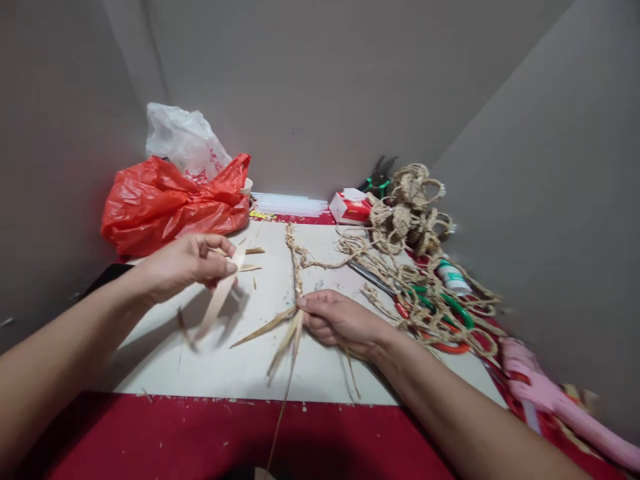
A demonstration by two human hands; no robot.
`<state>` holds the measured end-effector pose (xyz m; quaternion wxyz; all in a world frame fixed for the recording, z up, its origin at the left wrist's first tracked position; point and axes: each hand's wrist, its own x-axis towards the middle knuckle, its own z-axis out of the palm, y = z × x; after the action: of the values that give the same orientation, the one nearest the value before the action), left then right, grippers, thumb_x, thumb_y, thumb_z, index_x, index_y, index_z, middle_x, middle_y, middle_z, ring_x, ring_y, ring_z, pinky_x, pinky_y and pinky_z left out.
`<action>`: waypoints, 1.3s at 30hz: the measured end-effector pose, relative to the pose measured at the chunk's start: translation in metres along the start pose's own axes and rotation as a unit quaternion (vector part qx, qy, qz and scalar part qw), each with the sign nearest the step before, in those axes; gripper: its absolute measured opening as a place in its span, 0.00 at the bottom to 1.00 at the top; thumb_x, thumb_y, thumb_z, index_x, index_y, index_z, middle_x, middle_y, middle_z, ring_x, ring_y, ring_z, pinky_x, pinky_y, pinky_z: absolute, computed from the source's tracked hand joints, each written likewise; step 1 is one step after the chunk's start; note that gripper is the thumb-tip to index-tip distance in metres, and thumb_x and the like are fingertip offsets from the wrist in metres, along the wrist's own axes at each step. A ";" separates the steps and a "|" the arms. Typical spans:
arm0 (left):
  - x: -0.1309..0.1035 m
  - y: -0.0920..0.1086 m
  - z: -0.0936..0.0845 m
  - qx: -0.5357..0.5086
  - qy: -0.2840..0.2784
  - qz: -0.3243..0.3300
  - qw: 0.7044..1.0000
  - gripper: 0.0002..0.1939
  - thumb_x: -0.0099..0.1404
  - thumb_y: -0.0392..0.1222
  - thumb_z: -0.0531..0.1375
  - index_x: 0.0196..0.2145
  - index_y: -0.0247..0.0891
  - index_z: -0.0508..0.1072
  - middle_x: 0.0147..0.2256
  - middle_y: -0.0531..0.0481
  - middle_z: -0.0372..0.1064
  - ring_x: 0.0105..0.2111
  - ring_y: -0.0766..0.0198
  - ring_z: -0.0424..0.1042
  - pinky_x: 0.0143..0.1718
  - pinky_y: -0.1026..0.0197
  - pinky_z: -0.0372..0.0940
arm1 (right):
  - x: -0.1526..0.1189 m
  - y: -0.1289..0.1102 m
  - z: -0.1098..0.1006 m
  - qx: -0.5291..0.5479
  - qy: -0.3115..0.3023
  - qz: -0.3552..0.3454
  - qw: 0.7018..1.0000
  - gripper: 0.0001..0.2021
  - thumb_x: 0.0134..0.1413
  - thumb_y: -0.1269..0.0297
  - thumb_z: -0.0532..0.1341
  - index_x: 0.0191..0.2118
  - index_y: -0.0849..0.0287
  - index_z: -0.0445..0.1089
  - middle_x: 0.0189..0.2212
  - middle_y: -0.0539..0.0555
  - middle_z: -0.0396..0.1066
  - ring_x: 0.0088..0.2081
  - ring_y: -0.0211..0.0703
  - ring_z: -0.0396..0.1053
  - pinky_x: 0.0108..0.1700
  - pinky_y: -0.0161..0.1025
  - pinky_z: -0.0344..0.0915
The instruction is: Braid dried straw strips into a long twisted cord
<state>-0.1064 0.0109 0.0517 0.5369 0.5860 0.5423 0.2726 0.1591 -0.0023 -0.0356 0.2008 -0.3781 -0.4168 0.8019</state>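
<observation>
A pale flat strip (218, 300) hangs from the pinched fingertips of my left hand (203, 263), its lower end blurred. To the right, my right hand (337, 320) closes on the lower end of a braided straw cord (295, 267). Loose straw ends (267, 328) fan out below and left of those fingers, and one long thin strand drops past the board's front edge. More thin ends stick out beneath my right hand. The braid lies upright in the view on the white board (200, 373). Straw scraps rest beyond my left hand.
Red (165, 200) and clear (185, 137) plastic bags fill the back left. White sticks (290, 204) and a tissue pack (350, 206) sit at the back. Tangled braided cord (390, 267), scissors (445, 303) and a white-green bottle (454, 277) crowd the right, near a pink glue gun (545, 393).
</observation>
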 end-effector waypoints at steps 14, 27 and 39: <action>0.036 -0.034 0.086 -0.133 -0.151 -0.124 0.972 0.10 0.51 0.40 0.64 0.26 0.33 0.67 0.15 0.55 0.63 0.15 0.73 0.63 0.18 0.70 0.60 | 0.001 0.001 -0.001 -0.088 0.033 -0.080 0.992 0.22 0.49 0.51 0.63 0.19 0.60 0.55 0.11 0.40 0.48 0.13 0.25 0.40 0.15 0.30 0.36; 0.032 -0.040 0.101 -0.092 -0.116 -0.033 0.988 0.04 0.55 0.37 0.58 0.25 0.35 0.66 0.15 0.58 0.59 0.16 0.73 0.58 0.20 0.67 0.58 | 0.004 0.006 0.006 -0.137 0.122 -0.109 0.977 0.19 0.47 0.57 0.64 0.18 0.60 0.55 0.11 0.42 0.49 0.14 0.26 0.42 0.17 0.31 0.37; 0.018 -0.035 0.103 0.070 -0.031 0.142 0.987 0.08 0.58 0.40 0.56 0.25 0.33 0.69 0.21 0.54 0.61 0.23 0.71 0.59 0.26 0.67 0.55 | -0.001 -0.004 0.015 -0.061 0.148 -0.067 0.985 0.10 0.43 0.62 0.62 0.20 0.61 0.63 0.07 0.40 0.48 0.11 0.27 0.40 0.14 0.31 0.35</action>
<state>-0.0204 -0.0125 -0.0138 0.4670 0.7015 0.4541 0.2891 0.1477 -0.0086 -0.0268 0.2902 -0.4752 -0.4554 0.6947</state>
